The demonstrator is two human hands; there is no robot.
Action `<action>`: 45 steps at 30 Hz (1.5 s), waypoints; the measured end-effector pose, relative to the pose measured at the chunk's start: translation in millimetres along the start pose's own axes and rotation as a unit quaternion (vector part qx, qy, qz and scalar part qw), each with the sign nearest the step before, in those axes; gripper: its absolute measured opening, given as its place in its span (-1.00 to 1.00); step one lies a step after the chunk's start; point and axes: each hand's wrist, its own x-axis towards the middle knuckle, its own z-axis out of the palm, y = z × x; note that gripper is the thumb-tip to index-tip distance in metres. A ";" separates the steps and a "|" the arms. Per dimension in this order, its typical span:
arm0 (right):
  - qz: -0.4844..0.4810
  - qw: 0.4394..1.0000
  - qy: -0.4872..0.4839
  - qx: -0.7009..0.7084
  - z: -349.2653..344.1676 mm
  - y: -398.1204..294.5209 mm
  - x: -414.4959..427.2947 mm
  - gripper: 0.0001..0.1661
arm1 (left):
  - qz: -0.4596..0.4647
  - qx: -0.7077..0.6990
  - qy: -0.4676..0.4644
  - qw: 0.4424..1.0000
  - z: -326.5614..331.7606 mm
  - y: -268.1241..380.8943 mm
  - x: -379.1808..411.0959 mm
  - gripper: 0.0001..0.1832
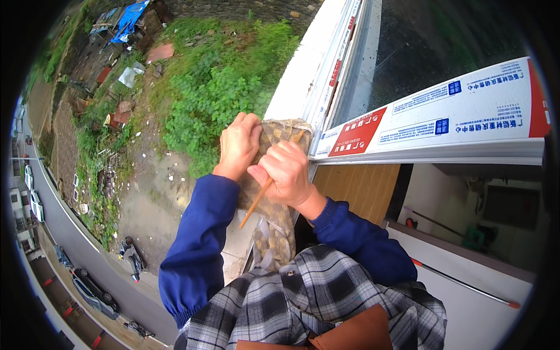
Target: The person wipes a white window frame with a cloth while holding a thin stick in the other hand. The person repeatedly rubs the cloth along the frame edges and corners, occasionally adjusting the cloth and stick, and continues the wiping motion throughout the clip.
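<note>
A brown-and-tan patterned fabric pad (281, 131) with pale grey ties hangs lengthwise over the outer window ledge, between my body and the window corner. My left hand (239, 142) is closed at its outer edge, gripping the fabric on the side of the drop. In my right fist (286, 175) is a thin wooden stick (253, 208), slanting across the pad. One end of the stick shows above my knuckles, the other points back toward my left forearm. The right hand lies over the pad and hides part of it.
Right of my hands is a window frame (420, 118) wrapped in printed protective film. A white ledge (302, 61) runs ahead. Far below are bushes (214, 96) and a street with parked cars (92, 293). Indoors, a red-tipped pole (463, 282) lies on a white surface.
</note>
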 end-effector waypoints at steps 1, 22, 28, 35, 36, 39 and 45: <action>-0.002 1.000 0.002 0.012 -0.4 -2.0 -2.5 -0.53 | 0.013 -0.031 0.033 0.999 2.2 3.6 5.8 -0.95; 0.132 0.986 0.103 -0.018 17.3 12.8 16.9 -0.78 | 0.048 -0.487 -0.183 0.852 -63.7 24.9 -38.9 -0.26; 0.075 0.985 0.153 -0.003 24.2 22.7 -3.8 -0.87 | 0.164 -0.314 0.007 0.935 -20.1 70.1 -42.3 -0.82; 0.148 0.976 0.152 0.044 24.5 12.2 -22.8 -0.93 | 0.061 -0.275 0.006 0.960 -20.0 85.3 -48.3 -0.48; 0.146 0.979 0.139 0.038 23.5 5.9 -28.9 -0.93 | 0.050 -0.268 0.008 0.962 -22.0 86.5 -56.2 -0.48; 0.154 0.979 0.130 0.042 26.9 -18.4 -45.5 -0.92 | 0.016 -0.255 0.005 0.967 -34.0 89.5 -82.4 -0.46; 0.228 0.960 0.113 0.119 34.9 -85.9 -60.3 -0.94 | -0.048 -0.219 -0.035 0.974 -80.3 96.5 -122.6 -0.40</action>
